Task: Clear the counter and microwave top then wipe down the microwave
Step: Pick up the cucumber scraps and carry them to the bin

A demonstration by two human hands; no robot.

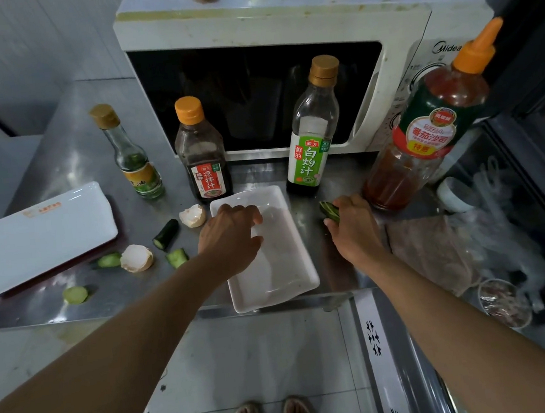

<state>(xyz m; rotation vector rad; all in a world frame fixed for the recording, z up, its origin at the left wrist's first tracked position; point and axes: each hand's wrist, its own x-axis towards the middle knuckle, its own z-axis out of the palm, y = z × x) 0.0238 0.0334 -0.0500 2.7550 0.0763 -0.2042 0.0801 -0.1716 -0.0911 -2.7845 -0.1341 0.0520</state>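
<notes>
Nearest me, my left hand [230,233] hovers with fingers spread loosely over the white dish [268,250] at the worktop [69,149] edge, holding nothing. At two o'clock, my right hand [352,222] grips a cucumber scrap [327,210]. I should drop it squarely into the dish, then collect the scraps and eggshell [135,258] at nine o'clock. At twelve o'clock, the stained microwave [279,16] carries more shells.

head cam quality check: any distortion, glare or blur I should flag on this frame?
Head view: strong wide-angle bowing, the microwave and ketchup bottle lean outward; soft glare on the steel counter and the white tray; microwave window reads near black; right side beyond the counter is dim and murky; both hands, left hand and right hand, are sharp.
</notes>
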